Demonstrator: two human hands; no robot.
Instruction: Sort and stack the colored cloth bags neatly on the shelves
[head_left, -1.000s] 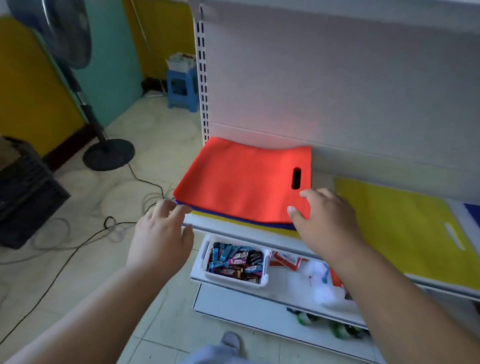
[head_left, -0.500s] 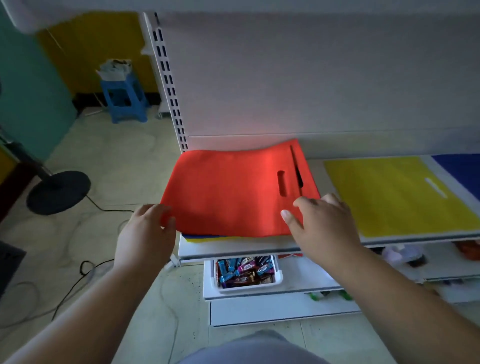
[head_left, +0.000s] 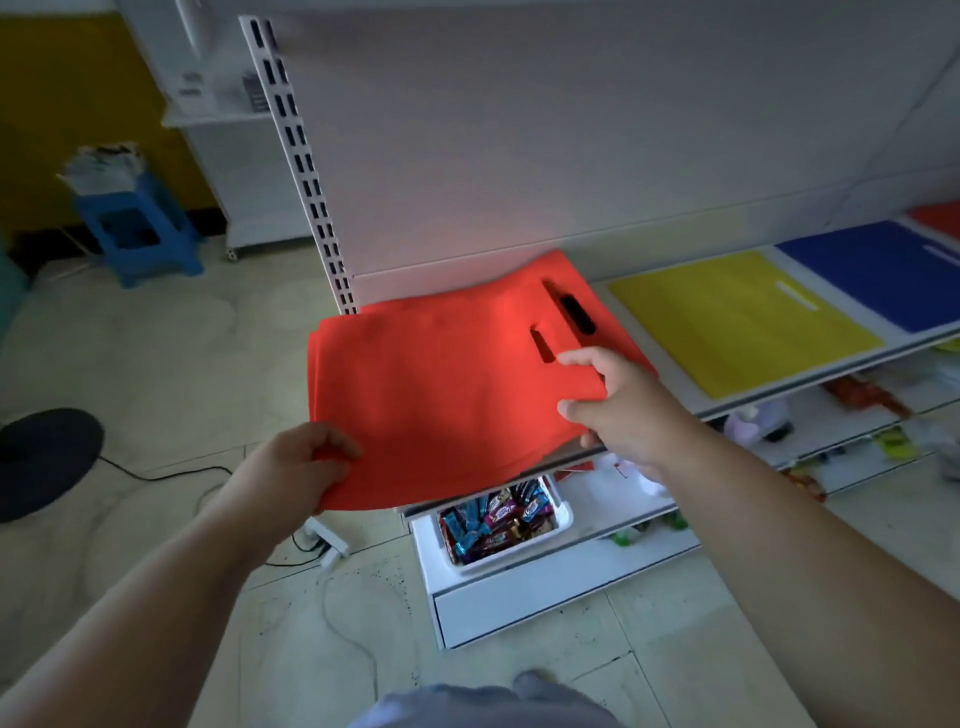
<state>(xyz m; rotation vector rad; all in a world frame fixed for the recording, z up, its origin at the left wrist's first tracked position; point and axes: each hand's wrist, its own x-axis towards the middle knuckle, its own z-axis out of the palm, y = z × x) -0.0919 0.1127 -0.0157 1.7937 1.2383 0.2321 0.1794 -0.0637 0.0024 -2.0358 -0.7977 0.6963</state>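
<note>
I am gripping the red bag (head_left: 447, 395) with both hands: my left hand (head_left: 291, 467) pinching its near-left corner, my right hand (head_left: 618, 410) its handle edge, above the shelf (head_left: 810, 382).

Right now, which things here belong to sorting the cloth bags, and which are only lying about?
For the job:
red bags, gripped by left hand and right hand
yellow bag
blue bag
shelf

Lying about:
snack bin
blue stool
fan base
</note>
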